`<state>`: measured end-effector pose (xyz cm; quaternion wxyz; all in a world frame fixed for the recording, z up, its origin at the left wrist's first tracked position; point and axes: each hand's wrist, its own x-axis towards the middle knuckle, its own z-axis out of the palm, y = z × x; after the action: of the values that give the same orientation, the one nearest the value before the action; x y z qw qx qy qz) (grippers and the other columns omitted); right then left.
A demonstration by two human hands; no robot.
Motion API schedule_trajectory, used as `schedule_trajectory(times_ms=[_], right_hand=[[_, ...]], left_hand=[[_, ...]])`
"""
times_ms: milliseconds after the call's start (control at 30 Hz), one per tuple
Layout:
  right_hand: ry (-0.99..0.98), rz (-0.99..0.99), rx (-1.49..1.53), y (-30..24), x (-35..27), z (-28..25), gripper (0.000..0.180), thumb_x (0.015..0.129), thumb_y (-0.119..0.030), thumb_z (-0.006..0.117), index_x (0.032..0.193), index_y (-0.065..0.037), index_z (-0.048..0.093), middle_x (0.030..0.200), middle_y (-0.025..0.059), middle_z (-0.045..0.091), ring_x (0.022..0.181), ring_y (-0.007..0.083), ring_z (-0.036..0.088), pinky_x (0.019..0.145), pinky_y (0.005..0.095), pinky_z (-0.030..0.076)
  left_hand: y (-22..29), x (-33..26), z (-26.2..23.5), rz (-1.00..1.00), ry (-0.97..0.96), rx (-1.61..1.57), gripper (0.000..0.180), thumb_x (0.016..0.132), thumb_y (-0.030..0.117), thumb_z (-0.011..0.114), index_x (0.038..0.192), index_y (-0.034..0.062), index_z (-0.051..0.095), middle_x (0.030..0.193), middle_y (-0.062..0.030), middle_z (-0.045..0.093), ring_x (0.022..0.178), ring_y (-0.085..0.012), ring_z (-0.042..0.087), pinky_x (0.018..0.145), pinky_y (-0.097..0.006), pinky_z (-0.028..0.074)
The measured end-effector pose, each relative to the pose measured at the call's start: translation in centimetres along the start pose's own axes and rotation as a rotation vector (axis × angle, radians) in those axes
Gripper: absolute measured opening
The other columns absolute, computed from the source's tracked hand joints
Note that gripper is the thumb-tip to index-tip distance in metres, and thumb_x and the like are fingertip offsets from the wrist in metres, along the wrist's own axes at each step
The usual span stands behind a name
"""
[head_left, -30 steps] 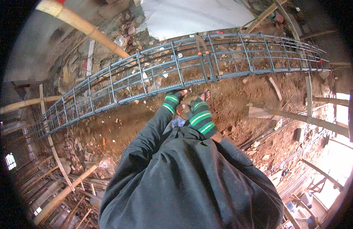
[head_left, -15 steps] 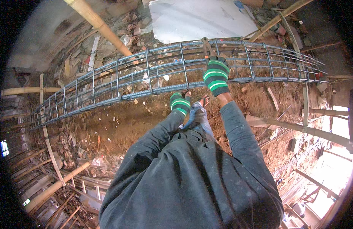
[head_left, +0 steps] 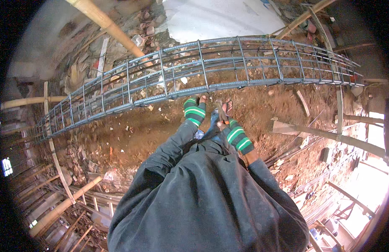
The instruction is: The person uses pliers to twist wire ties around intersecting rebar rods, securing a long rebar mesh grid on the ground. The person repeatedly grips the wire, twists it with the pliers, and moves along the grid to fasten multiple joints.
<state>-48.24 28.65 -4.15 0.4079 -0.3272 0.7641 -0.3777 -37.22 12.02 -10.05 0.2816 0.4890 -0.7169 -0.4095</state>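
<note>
A long cage of tied steel rebar (head_left: 173, 93) spans the view in front of me, curving from left to right. My right hand (head_left: 237, 133), in a green-and-black striped fingerless glove, is closed round the handles of pincers (head_left: 222, 112). It is low, by my right thigh, apart from the cage. The pincers' jaws point away from me. My left hand (head_left: 195, 111), gloved alike, is just below the cage's near lower bar. Its fingers are curled together, and what they hold, if anything, is too small to make out.
Bamboo poles (head_left: 108, 27) slant in from the upper left, and another pole (head_left: 305, 19) from the upper right. Beyond the cage lies a white sheet (head_left: 219, 19). Rubble and wood scraps cover the earth floor. A wooden beam (head_left: 329, 138) runs along the right.
My right hand has drawn the pincers back from the cage, down toward my body. The left hand has shifted slightly left, staying near the lower bar.
</note>
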Motion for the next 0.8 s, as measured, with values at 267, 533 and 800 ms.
schedule_trajectory(times_ms=[267,533,800], right_hand=[[0.210,-0.331,-0.432,5.6,2.2,4.7,0.023,0.090,-0.026,0.065,0.085,-0.004,0.069,0.076,0.0203,0.065,0.068,0.0391,0.062,0.062,0.0526,0.047],[0.151,-0.297,-0.582,3.6,3.4,5.0,0.025,0.087,-0.024,0.063,0.075,-0.003,0.071,0.081,0.0203,0.065,0.076,0.0372,0.064,0.066,0.0508,0.051],[0.071,-0.227,-0.491,4.1,4.0,5.1,0.028,0.095,-0.026,0.059,0.101,0.000,0.065,0.083,0.0254,0.067,0.078,0.0440,0.066,0.067,0.0545,0.051]], left_hand=[[0.2,-0.1,-0.4,0.123,0.002,0.065,0.034,0.096,0.032,0.068,0.100,-0.0015,0.074,0.091,-0.0261,0.072,0.085,-0.0436,0.069,0.078,-0.050,0.053],[0.5,-0.5,-0.9,0.117,-0.031,0.127,0.038,0.096,0.035,0.068,0.106,-0.0016,0.074,0.094,-0.0256,0.072,0.088,-0.0428,0.070,0.081,-0.049,0.054],[-0.8,-1.1,0.3,-0.066,-0.005,-0.243,0.049,0.091,0.045,0.077,0.104,-0.0030,0.074,0.093,-0.0186,0.076,0.082,-0.0295,0.072,0.080,-0.041,0.055]])
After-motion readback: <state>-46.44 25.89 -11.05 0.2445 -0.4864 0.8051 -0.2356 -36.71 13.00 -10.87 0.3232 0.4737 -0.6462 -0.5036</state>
